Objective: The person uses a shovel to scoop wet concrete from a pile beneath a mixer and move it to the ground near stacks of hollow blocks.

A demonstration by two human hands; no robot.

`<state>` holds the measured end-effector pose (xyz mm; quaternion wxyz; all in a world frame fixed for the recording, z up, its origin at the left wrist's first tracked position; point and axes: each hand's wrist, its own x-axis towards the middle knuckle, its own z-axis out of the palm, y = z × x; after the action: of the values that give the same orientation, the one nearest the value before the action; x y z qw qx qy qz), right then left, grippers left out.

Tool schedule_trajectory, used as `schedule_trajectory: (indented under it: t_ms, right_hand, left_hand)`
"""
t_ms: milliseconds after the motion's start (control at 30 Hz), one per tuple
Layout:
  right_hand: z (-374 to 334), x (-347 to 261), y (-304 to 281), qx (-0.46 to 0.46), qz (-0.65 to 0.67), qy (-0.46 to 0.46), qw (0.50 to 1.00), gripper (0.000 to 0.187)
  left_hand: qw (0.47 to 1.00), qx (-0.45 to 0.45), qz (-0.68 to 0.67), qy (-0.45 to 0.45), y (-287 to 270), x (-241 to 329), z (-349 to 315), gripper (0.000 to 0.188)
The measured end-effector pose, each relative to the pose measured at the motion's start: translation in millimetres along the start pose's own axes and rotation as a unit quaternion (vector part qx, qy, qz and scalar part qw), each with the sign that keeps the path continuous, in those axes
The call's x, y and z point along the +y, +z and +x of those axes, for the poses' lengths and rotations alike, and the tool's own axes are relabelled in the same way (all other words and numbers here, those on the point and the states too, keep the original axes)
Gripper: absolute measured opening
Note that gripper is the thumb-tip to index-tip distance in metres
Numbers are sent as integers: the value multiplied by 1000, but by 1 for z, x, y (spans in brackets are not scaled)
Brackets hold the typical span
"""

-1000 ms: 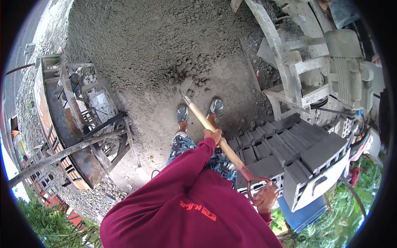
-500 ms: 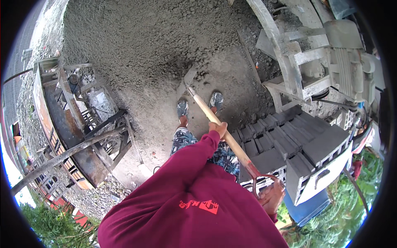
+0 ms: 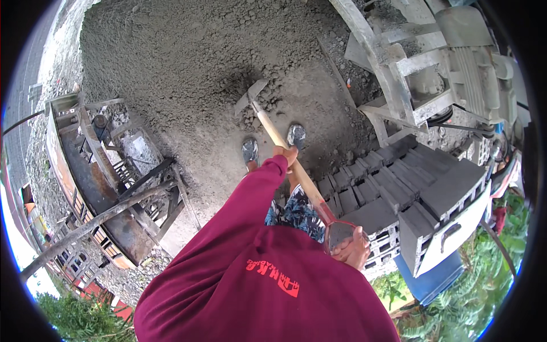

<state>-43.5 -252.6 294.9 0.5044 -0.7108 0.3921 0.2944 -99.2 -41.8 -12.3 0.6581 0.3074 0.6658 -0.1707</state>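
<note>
1. Head view: the shovel (image 3: 307, 184) is slanting before the person, its grey, dusty-looking blade (image 3: 250, 96) reaching the edge of the crumbly grey mix (image 3: 182, 62), just ahead of the shoes (image 3: 249, 150).
2. Its pale wooden shaft (image 3: 272, 130) is ending in a red D-shaped handle (image 3: 325, 213).
3. The left hand (image 3: 288, 153) is wrapping the shaft; the right hand (image 3: 354, 249) is grasping the handle.
4. Red lettering (image 3: 271, 275) is crossing the maroon sweatshirt (image 3: 228, 290).

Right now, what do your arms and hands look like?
The left sleeve is long, plain and deep maroon, reaching the wrist, like the rest of the top, which has bright red print in front. The left hand and right hand show no gloves. I can't make out the right cuff.
</note>
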Motion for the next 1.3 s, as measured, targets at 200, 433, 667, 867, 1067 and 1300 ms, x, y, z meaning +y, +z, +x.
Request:
schedule_trajectory:
  t_ms: [200,433,667,867,1067,1300]
  right_hand:
    - [-16,-5,-136,-31,35,-45,998,41]
    - [11,39,-76,-18,184,45,982,45]
    - [4,13,-8,36,143,124,981,42]
    - [-6,17,-100,-14,180,76,981,45]
    - [4,76,-70,52,255,71,963,51]
    - [-47,118,-10,53,230,140,962,54]
  left_hand:
    - [996,32,84,-27,89,-68,-82,54]
    - [968,38,176,174,69,-18,-12,60]
    - [989,5,150,-7,62,47,4,56]
    - [975,13,207,75,55,-54,-31,63]
    - [978,-19,199,50,66,4,-23,58]
    - [968,-16,247,38,8,-31,35,57]
